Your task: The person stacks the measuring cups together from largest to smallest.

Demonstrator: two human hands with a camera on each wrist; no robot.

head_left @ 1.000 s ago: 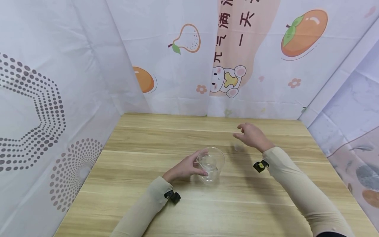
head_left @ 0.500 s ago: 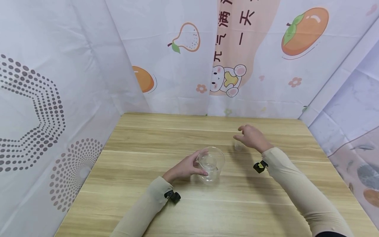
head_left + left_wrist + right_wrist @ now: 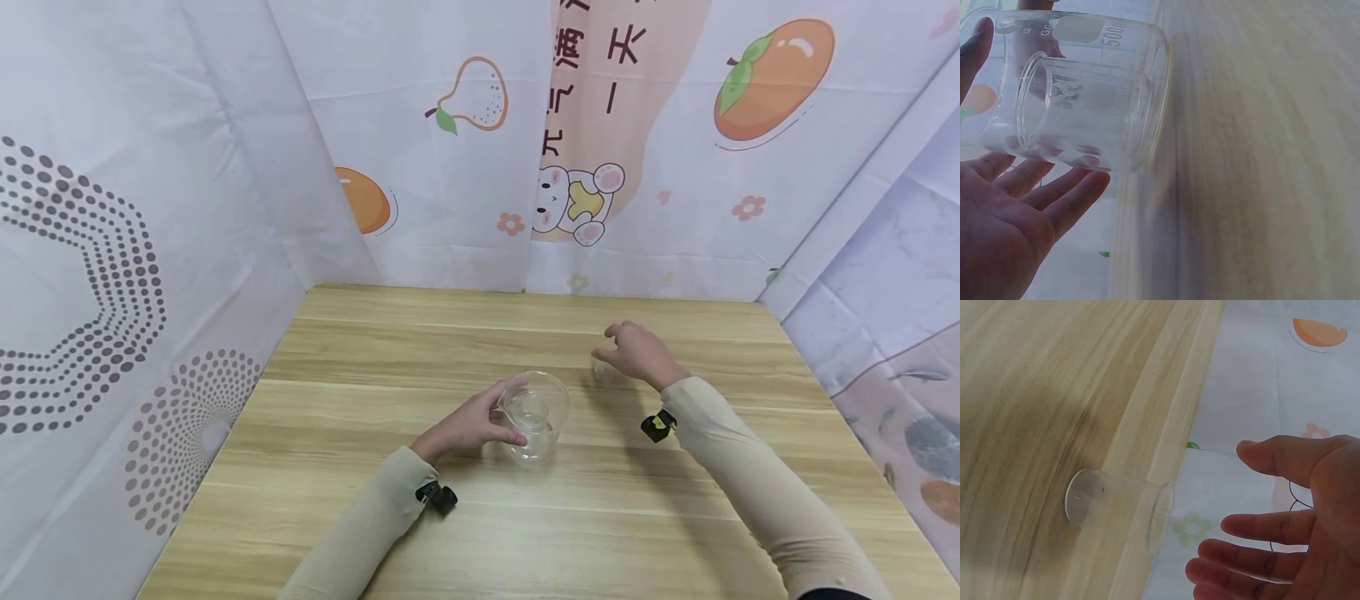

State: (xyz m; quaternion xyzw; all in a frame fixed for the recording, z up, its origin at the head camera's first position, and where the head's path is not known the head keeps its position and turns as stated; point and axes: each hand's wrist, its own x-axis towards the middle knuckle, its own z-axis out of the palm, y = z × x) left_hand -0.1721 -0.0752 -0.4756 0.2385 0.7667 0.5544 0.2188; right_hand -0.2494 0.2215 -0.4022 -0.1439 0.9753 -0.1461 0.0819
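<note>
My left hand (image 3: 472, 429) holds a large clear glass beaker (image 3: 557, 396) from its left side, thumb on the near side and fingers on the far side. The beaker stands upright on the table, and the left wrist view shows a "500" mark on its wall. Inside it sits a smaller glass beaker (image 3: 1088, 103). My right hand (image 3: 637, 350) hovers with thumb and fingers apart over a small clear cup-shaped vessel (image 3: 1119, 506). That vessel stands upright on the table, partly hidden by the hand in the head view, with a visible gap between it and my fingers.
The wood-grain table (image 3: 360, 350) reaches back to a white curtain (image 3: 450, 208) printed with fruit and lettering. More curtain hangs at the left and right sides. Each wrist carries a small black camera.
My right hand has lowered slightly over the small vessel. The left hand and the large beaker have stayed in place.
</note>
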